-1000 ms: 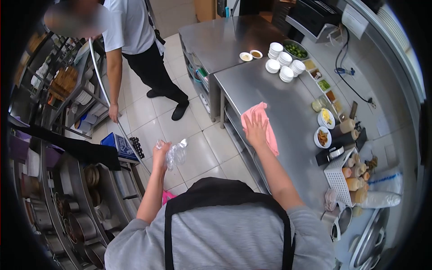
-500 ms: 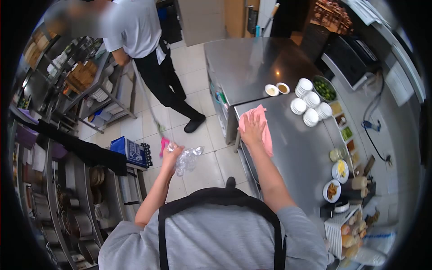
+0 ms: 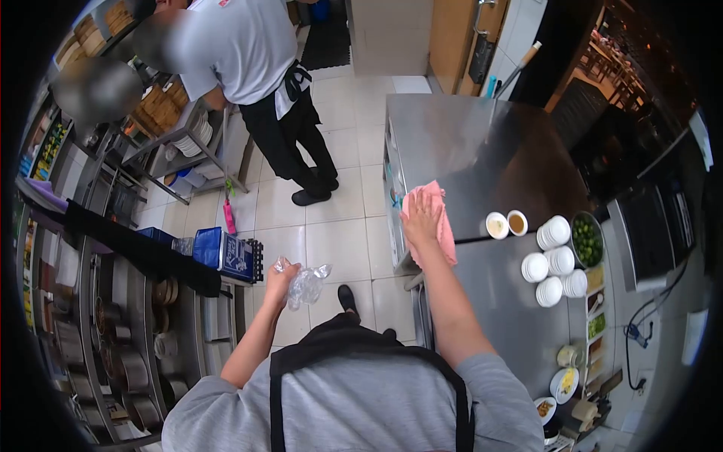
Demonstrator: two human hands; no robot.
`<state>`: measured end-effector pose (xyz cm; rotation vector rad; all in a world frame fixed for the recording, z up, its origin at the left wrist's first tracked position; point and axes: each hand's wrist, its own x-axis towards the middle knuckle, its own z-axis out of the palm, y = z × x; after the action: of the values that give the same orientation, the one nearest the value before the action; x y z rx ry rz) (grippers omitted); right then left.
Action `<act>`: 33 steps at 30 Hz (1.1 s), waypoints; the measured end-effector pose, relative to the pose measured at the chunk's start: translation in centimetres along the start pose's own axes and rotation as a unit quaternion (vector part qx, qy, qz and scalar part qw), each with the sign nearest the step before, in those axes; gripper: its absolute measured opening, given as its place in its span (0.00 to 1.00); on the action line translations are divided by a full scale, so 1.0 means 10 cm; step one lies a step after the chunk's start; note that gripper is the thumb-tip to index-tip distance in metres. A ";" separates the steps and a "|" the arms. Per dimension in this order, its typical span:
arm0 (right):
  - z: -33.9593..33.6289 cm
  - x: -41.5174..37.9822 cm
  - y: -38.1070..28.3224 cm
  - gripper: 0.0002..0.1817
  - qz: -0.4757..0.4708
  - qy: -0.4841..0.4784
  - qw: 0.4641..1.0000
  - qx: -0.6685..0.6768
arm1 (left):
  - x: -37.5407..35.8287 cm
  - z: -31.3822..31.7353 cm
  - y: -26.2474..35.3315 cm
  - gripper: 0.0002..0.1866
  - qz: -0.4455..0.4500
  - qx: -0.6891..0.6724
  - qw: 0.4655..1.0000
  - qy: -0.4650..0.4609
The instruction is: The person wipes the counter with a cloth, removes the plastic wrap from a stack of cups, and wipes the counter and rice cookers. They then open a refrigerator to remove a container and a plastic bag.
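My left hand (image 3: 281, 283) is closed around a crumpled clear plastic bag (image 3: 307, 288), held above the tiled floor. My right hand (image 3: 422, 224) lies flat with fingers stretched out on a pink cloth (image 3: 444, 235). That cloth rests at the left edge of the steel counters, over the seam between the near counter (image 3: 489, 316) and the far one (image 3: 482, 135). To the right of the cloth stand two small cups, one with pale contents (image 3: 496, 225) and one with brown sauce (image 3: 517, 222).
Stacks of white cups (image 3: 556, 260) and a bowl of green pieces (image 3: 587, 239) stand on the right. A co-worker (image 3: 248, 68) stands ahead on the left, near a pink-ended pole (image 3: 229, 216). A blue box (image 3: 222, 252) and pot shelves (image 3: 128, 369) line my left.
My right hand and the pink cloth have moved forward, onto the seam and the far counter. My view has shifted forward. The bag stays in my left hand.
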<state>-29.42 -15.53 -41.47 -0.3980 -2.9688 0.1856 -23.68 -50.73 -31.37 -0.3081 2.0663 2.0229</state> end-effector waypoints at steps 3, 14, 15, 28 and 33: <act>0.08 0.56 -0.07 0.36 0.025 0.006 1.000 0.009 | 0.60 -0.10 0.10 0.12 0.014 -0.004 1.000 0.009; 0.14 2.04 0.36 0.36 0.211 0.013 0.977 -0.025 | 2.56 -0.19 0.83 0.10 -0.006 -0.009 1.000 -0.025; 0.16 2.13 0.41 0.35 0.230 0.025 0.973 -0.022 | 2.72 -0.14 0.92 0.11 -0.009 -0.006 0.999 -0.036; 0.15 3.84 1.30 0.35 0.404 -0.018 0.914 -0.026 | 4.93 0.86 1.50 0.11 0.009 0.049 0.991 -0.127; 0.79 4.36 0.78 0.38 0.134 0.094 0.987 0.005 | 5.84 1.09 1.66 0.11 0.017 0.083 0.990 -0.109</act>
<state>-70.28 2.91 -45.00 -0.7692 -2.7199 0.1816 -84.17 -38.71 -33.89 -0.0197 2.0959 1.7972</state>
